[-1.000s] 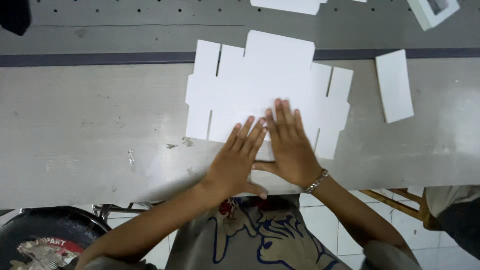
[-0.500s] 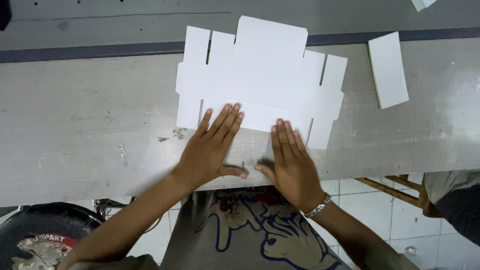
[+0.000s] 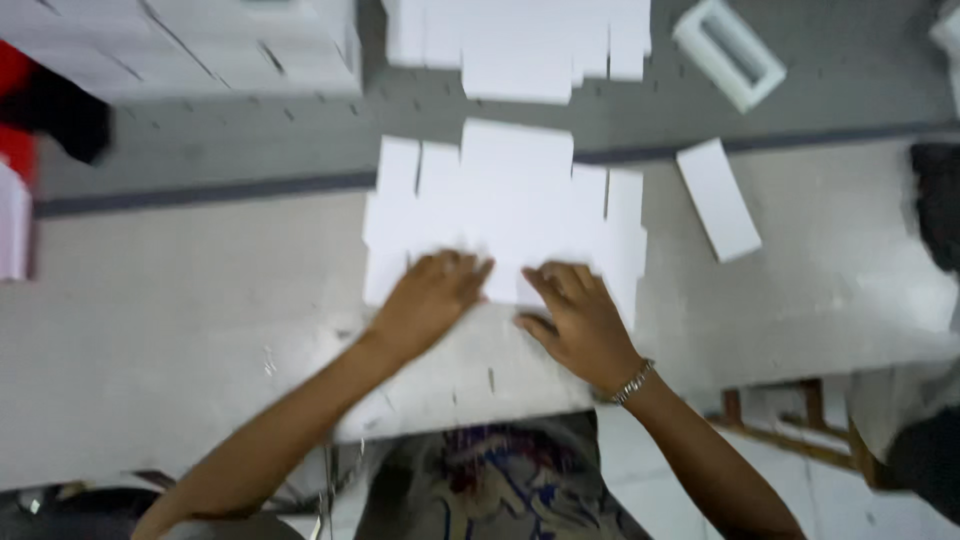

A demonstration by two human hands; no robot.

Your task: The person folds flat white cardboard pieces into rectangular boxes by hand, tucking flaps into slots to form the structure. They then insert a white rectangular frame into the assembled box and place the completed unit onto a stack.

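The flat white die-cut cardboard sheet with its many flaps [image 3: 505, 215] lies on the pale grey worktable [image 3: 160, 330], its far edge across the dark stripe of the table, and my two hands rest on its near edge. I think it can go wrong in this way: if I press or pull harder with one hand than with the other, the sheet may turn on the smooth table and the fold may come crooked, beside its crease line. The thin side flaps could also bend or tear if my fingers catch them (the picture is blurred, so I cannot see the creases).

My left hand [image 3: 428, 300] lies with the fingers bent a little and close together, the tips touching the near edge of the sheet; it grips nothing that I can see. My right hand [image 3: 580, 325], with a metal bracelet [image 3: 632, 381] at the wrist, is also partly curled, fingers together, tips on the same edge, just beside the left one.

A small white rectangular card [image 3: 718, 198] lies apart to the right. More white sheets are stacked [image 3: 520, 45] at the far side.
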